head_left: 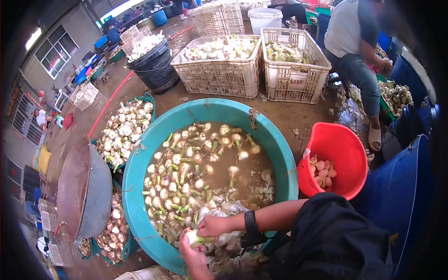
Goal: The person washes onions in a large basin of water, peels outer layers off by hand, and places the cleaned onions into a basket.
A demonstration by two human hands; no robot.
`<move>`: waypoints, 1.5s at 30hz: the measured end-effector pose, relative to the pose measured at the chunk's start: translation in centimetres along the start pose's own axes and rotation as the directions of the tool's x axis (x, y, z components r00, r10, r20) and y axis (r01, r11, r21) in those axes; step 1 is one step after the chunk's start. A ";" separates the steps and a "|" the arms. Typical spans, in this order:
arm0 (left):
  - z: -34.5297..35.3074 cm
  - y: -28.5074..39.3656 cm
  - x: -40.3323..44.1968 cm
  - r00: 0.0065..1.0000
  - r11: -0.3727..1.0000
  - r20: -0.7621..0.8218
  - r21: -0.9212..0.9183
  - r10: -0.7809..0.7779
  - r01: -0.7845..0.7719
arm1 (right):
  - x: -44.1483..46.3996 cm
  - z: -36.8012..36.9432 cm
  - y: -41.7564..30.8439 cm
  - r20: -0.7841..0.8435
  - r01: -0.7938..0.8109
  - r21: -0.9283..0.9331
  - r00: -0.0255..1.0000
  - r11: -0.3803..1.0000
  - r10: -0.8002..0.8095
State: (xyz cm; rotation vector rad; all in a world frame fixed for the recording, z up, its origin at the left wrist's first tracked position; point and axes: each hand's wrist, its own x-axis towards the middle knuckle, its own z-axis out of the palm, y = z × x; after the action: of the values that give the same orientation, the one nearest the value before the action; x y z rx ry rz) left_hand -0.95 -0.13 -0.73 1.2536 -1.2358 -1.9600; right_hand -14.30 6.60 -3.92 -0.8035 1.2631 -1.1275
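A white garlic bulb with a short green stem is gripped in my left hand over the near rim of a large teal tub. My right hand is closed, its fingertips pressed against the same bulb; a dark watch is on that wrist. Murky water fills the tub, where many garlic bulbs with green stems float, crowded toward the left. Loose pale garlic skins lie in the water around my right forearm.
A red bucket with several pinkish bulbs stands right of the tub, near a blue barrel. Baskets of garlic and a metal basin are left. White crates stand behind. A person sits at right.
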 end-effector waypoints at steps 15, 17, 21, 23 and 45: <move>-0.4 0.3 -2.0 0.891 0.526 0.388 0.719 0.236 -0.453 | 0.7 -0.4 1.5 -0.117 -0.212 -0.044 0.972 0.976 0.205; -0.2 0.7 -2.4 0.621 -0.237 0.692 0.716 0.368 -0.657 | 0.5 -0.5 1.5 -0.179 -0.130 0.129 0.972 0.983 0.152; 0.1 -0.8 -1.3 0.727 0.300 0.484 0.689 0.486 -0.660 | 0.4 0.2 0.8 -0.200 -0.031 0.349 0.974 0.936 0.107; 0.6 -1.2 -1.3 0.815 0.581 0.314 0.579 0.487 -0.572 | 0.6 0.1 0.5 -0.195 -0.042 0.460 0.970 0.887 0.146; 0.4 1.3 -1.6 0.353 -0.062 0.443 0.690 0.824 -0.721 | -1.1 -1.0 -5.2 -0.130 0.199 -0.713 0.904 0.672 -0.406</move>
State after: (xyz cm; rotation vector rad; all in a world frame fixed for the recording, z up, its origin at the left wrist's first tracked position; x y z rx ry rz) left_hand -0.68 0.66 1.18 0.5399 -2.2522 -0.2929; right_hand -16.28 6.23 1.05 -1.5063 1.8913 -1.0494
